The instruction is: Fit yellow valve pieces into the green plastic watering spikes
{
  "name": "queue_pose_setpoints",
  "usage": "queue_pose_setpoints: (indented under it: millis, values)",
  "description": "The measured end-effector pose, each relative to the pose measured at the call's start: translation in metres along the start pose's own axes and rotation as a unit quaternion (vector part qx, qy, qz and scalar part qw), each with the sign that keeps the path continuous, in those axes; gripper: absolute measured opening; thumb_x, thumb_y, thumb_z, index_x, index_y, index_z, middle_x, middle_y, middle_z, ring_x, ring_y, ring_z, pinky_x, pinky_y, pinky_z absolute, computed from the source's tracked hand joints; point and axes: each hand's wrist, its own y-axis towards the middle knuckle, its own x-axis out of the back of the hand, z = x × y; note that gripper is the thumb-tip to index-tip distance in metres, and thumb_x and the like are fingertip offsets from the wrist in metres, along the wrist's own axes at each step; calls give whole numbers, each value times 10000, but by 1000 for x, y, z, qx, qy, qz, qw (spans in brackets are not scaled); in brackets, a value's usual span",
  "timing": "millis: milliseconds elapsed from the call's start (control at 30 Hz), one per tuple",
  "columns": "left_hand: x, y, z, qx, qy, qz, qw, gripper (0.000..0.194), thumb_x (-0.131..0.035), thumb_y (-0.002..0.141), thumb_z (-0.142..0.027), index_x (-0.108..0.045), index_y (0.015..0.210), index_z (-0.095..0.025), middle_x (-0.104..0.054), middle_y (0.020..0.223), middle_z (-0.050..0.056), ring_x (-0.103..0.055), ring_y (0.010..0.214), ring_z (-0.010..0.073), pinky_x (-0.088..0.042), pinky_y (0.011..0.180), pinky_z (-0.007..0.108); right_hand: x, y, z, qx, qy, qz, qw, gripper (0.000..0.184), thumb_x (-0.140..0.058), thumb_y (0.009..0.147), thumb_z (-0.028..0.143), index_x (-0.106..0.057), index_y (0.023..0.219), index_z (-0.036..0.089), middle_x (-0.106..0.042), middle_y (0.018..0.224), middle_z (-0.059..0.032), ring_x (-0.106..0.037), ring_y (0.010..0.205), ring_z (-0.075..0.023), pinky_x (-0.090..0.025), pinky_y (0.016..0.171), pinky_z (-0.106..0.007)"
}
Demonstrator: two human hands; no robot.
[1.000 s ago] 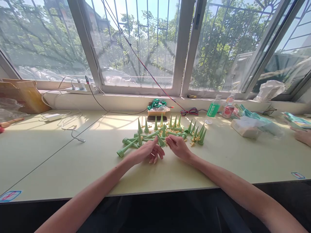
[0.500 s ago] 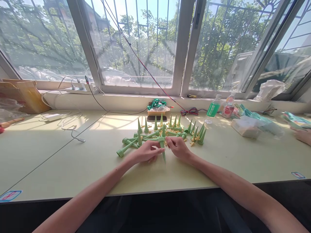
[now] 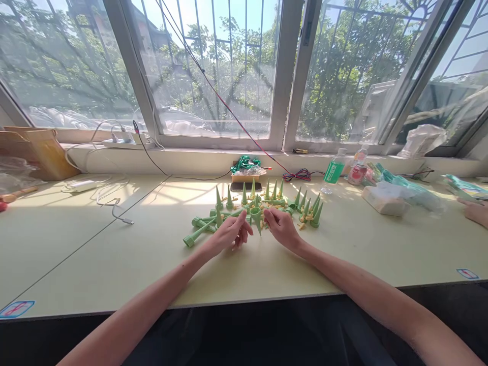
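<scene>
A green watering spike (image 3: 255,217) hangs between my hands, its round open end up towards me and its point down. My right hand (image 3: 281,227) is closed at the spike's right side, thumb and fingertips pinched together against it. A small yellow piece may be in that pinch, but the fingers hide it. To the left of the spike, my left hand (image 3: 231,232) has its thumb raised and its fingers loosely bent, apart from the spike. Beyond both hands stand several green cones (image 3: 244,194), with long green tubes (image 3: 200,232) and small yellow valves (image 3: 303,219) lying among them.
A dark phone (image 3: 246,186) and a small box of green material (image 3: 246,168) lie behind the parts. To the right are a bottle (image 3: 333,172), a can (image 3: 357,174) and a tissue pack (image 3: 385,200). A white cable (image 3: 114,206) lies left. Another person's hand (image 3: 475,209) shows far right.
My left hand has let go of the spike and moved slightly left, its thumb lifting. The spike has tipped so its open end shows. My right hand has barely moved.
</scene>
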Motion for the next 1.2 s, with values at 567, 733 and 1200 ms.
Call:
queue_pose_setpoints:
  millis: [567, 733, 1200]
  values:
    - [8, -4, 0, 43, -139, 142, 979, 600, -503, 873, -675, -663, 917, -99, -615, 788, 62, -491, 486, 71, -344, 387, 184, 0, -4, 3, 37, 27, 76, 996, 460, -389, 996, 478, -476, 649, 189, -454, 548, 25, -390, 492, -100, -321, 509, -247]
    - [6, -6, 0, -27, 15, 104, 994, 431, -643, 838, -556, -610, 807, -128, -531, 583, -9, -491, 460, 88, -381, 414, 196, 0, -3, 5, 37, -10, 92, 995, 519, -370, 994, 441, -415, 546, 183, -441, 500, 20, -383, 475, -95, -300, 514, -256]
    - [3, 1, 11, -173, 228, -40, 957, 292, -692, 820, -440, -656, 799, -151, -596, 777, 21, -473, 567, 81, -409, 521, 203, -3, -1, 5, 24, -62, 91, 994, 536, -360, 979, 396, -359, 483, 192, -375, 436, 29, -332, 446, -96, -285, 508, -264]
